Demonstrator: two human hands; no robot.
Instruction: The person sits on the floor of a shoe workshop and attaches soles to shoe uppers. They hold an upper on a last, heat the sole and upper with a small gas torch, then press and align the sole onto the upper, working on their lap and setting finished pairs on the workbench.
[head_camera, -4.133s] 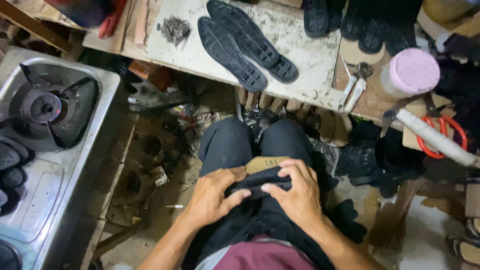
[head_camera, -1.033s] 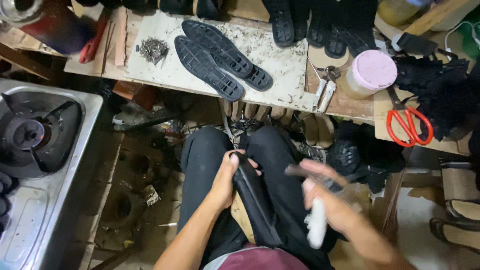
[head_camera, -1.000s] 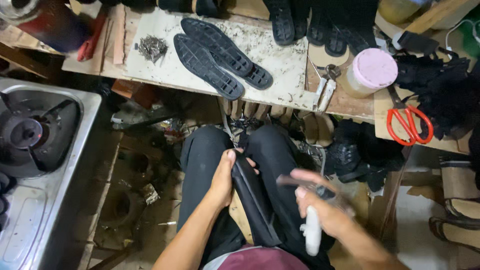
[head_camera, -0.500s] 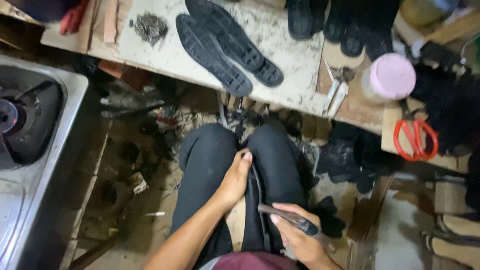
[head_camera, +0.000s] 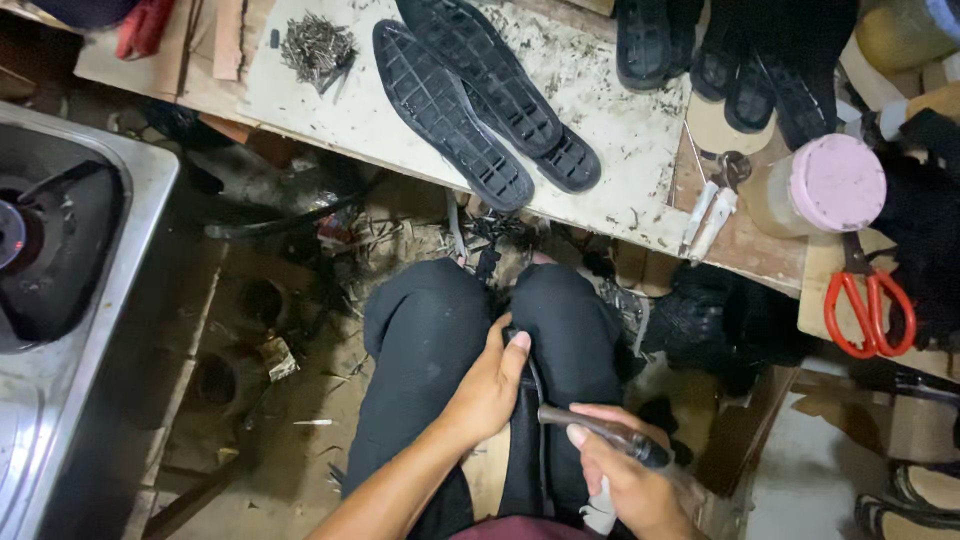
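Seated person viewed from above, knees together in dark trousers. The left hand (head_camera: 490, 385) lies flat, fingers together and thumb extended, pressing on a black shoe piece (head_camera: 527, 440) that stands on edge in the gap between the thighs; the hand rests on it rather than gripping it. The right hand (head_camera: 630, 475) is closed in a fist around the dark handle of a hand tool (head_camera: 600, 432), which lies roughly level with its tip pointing left and meeting the black piece just below the left hand; the tool's working end is too small to identify. Ahead of the knees runs a worn, paint-flecked workbench (head_camera: 620, 130). On it lie two black shoe soles (head_camera: 480, 100), tread up, side by side and slightly overlapping, with a heap of small nails (head_camera: 318, 45) to their left. Toward the right edge of the bench are metal pliers (head_camera: 712, 205), a jar with a pink lid (head_camera: 825, 185), and red-handled scissors (head_camera: 868, 305) just below the jar. A steel gas stove (head_camera: 60, 300) occupies the left side, well apart from both hands.
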